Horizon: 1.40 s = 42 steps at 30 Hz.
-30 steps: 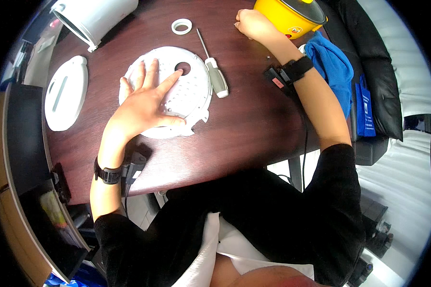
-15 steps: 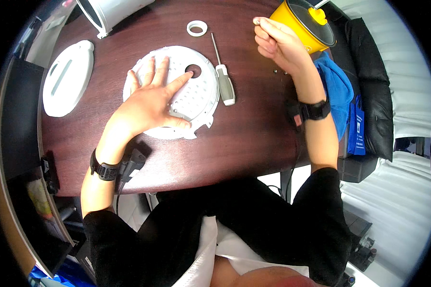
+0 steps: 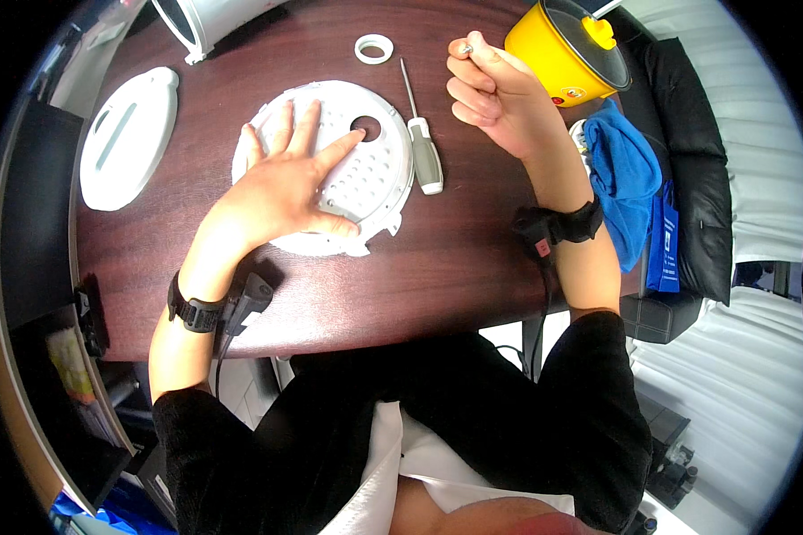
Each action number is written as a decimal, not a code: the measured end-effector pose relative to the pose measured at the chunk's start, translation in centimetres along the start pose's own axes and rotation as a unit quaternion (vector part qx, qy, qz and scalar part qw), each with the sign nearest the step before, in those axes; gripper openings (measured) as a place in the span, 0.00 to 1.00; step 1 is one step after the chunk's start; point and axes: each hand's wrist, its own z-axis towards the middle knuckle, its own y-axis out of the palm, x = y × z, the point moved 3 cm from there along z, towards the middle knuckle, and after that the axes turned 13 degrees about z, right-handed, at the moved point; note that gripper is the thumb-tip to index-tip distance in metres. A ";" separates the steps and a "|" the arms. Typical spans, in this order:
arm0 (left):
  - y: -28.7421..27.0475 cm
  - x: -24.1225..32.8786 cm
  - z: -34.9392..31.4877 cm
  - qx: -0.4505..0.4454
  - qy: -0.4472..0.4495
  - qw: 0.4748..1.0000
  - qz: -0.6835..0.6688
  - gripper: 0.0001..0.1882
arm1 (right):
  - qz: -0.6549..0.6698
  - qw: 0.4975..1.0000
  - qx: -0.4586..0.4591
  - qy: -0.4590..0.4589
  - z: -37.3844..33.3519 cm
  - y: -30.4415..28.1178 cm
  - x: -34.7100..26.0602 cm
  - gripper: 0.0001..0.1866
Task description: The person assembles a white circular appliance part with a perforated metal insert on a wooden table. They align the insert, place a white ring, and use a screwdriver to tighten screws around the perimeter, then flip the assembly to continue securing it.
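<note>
My left hand (image 3: 281, 192) lies flat with spread fingers on a round white plastic plate (image 3: 379, 192). The plate has rows of small bumps, a round hole near its far right and small tabs along its rim. Raised above the table on the right, my right hand (image 3: 504, 98) pinches a small silver screw (image 3: 467, 50) between thumb and index finger; its other fingers are curled in. Just right of the plate, a screwdriver (image 3: 426, 156) with a grey and white handle points its shaft away from me. Beyond the plate sits a white ring (image 3: 373, 49).
An oval white lid (image 3: 129, 143) with a long slot lies at left. A white cylindrical housing (image 3: 219, 27) is at the far left edge. At right stand a yellow pot (image 3: 553, 58), a blue cloth (image 3: 625, 160) and a blue bag (image 3: 663, 241). Cables hang from both wrist straps.
My right hand has moved left and turned, so the screw in its fingertips shows more plainly. My left hand stays spread on the plate. The view has shifted slightly.
</note>
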 end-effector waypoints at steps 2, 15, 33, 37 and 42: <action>0.1 0.0 0.0 0.014 0.007 1.000 -0.009 0.58 | 0.004 1.000 -0.006 0.008 0.2 0.0 0.4 0.13; -0.5 -1.0 -0.2 0.099 0.002 0.992 -0.075 0.39 | -0.329 0.944 -0.010 -0.013 1.0 2.2 4.1 0.12; 5.8 -7.9 -1.6 -0.049 -0.109 0.938 -0.324 0.24 | -0.529 0.826 -0.195 -0.003 3.8 5.3 14.3 0.11; 7.1 -8.3 -1.2 -0.013 -0.050 0.954 -0.294 0.26 | -0.525 0.832 -0.179 0.017 4.0 5.2 16.5 0.13; 6.5 -7.7 -1.6 -0.033 -0.080 0.954 -0.287 0.29 | -0.563 0.809 -0.166 0.002 3.7 5.3 16.6 0.12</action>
